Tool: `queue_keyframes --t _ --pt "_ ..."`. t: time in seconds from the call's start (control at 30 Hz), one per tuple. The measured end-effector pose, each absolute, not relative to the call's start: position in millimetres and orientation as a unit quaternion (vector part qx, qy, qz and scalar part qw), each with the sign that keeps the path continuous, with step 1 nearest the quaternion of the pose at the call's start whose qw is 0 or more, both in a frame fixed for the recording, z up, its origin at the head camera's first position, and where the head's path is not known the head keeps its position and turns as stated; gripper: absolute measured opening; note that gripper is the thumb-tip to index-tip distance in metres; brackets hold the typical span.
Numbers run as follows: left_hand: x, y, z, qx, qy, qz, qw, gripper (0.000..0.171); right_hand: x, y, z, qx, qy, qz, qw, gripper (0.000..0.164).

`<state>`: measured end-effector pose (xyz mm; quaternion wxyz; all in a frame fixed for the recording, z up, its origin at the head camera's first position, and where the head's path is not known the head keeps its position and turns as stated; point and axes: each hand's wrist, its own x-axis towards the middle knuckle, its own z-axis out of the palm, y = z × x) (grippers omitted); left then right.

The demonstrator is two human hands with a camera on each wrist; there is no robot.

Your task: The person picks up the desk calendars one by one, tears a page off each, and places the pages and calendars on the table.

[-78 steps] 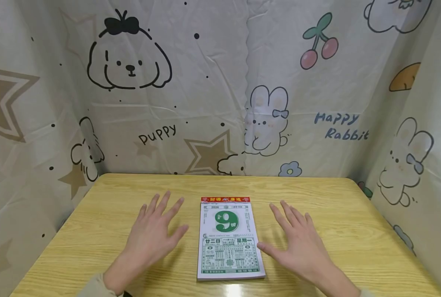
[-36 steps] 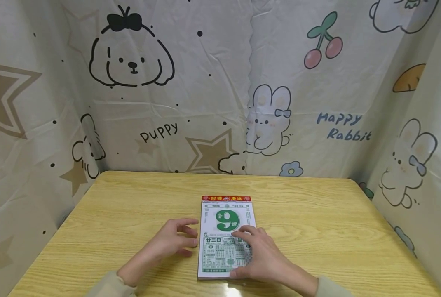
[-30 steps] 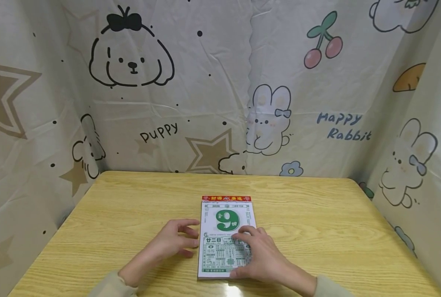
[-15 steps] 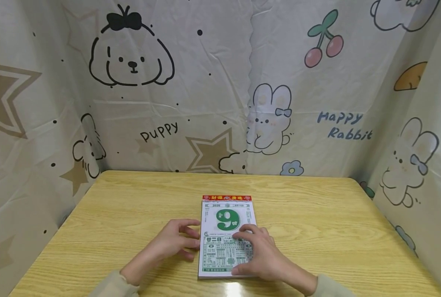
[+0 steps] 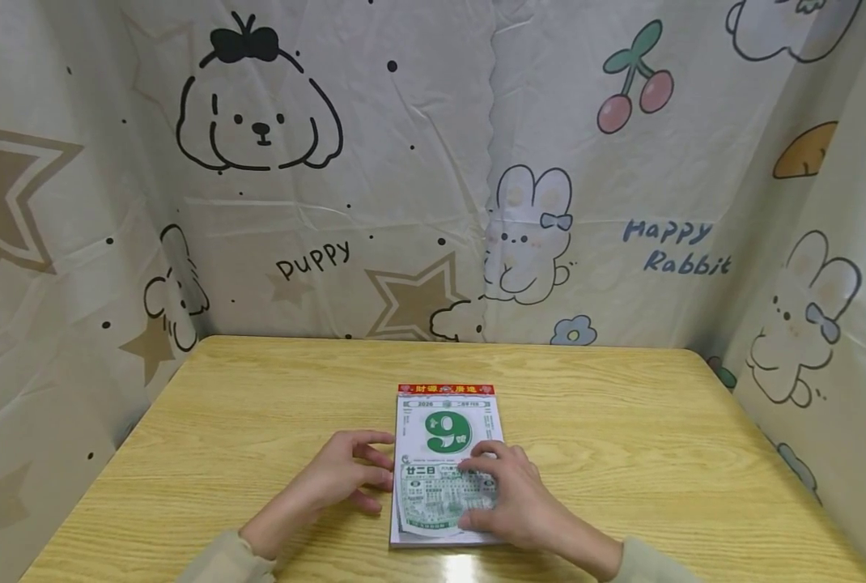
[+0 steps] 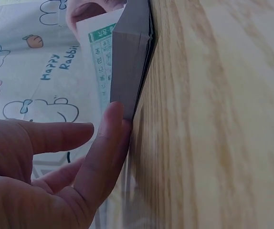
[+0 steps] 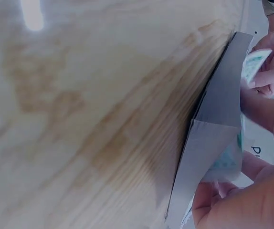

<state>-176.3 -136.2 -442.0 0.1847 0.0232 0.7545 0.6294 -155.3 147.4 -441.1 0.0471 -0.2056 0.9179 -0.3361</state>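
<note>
A thick tear-off calendar point(image 5: 414, 441) lies flat on the table, a red strip across its top and a big green 9 on the front. Its top page point(image 5: 426, 502) bows up from the stack at the bottom edge. My right hand point(image 5: 524, 502) reaches over the lower right part, thumb and curled fingers squeezing that page. In the left wrist view the lifted page point(image 6: 101, 62) stands away from the block. My left hand point(image 5: 341, 470) is at the calendar's left side, its fingertips against the page stack point(image 6: 127, 62), the thumb apart from it.
Bare wooden table surface point(image 5: 280, 389) extends around the calendar on all sides. A cream curtain point(image 5: 404, 194) printed with cartoon animals hangs behind the table and along both sides.
Both hands have come in from beside the calendar to its edges. In the last half second the top page's lower edge has risen and shifted upward with my right thumb. My left hand stays nearly still.
</note>
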Motion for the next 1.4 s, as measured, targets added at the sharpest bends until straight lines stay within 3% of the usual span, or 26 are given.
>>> queue_keyframes --t 0.17,0.3,0.6,0.83,1.07,1.2,1.4 --pt "-176 -136 -441 0.022 0.75 0.635 0.183 0.059 -159 150 -439 -0.209 0.907 -0.36 0.055 0.017" --pt "-176 -135 -442 0.021 0.75 0.635 0.181 0.061 -163 153 -436 -0.218 0.896 -0.382 0.055 0.008" --pt "-182 -133 -446 0.015 0.773 0.606 0.184 0.057 -170 159 -429 -0.188 0.889 -0.414 0.058 0.027" --pt "-188 -132 -448 0.024 0.776 0.601 0.187 0.062 -171 153 -428 -0.107 0.876 -0.467 0.056 0.049" --pt "-193 -131 -448 0.034 0.779 0.595 0.192 0.068 -178 152 -424 -0.067 0.825 -0.56 0.042 0.049" --pt "-195 -130 -448 0.028 0.782 0.59 0.199 0.07 -181 155 -425 -0.047 0.82 -0.569 0.047 0.063" --pt "-197 -130 -449 0.029 0.782 0.588 0.203 0.071 -186 166 -427 0.0 0.829 -0.56 -0.002 0.045"
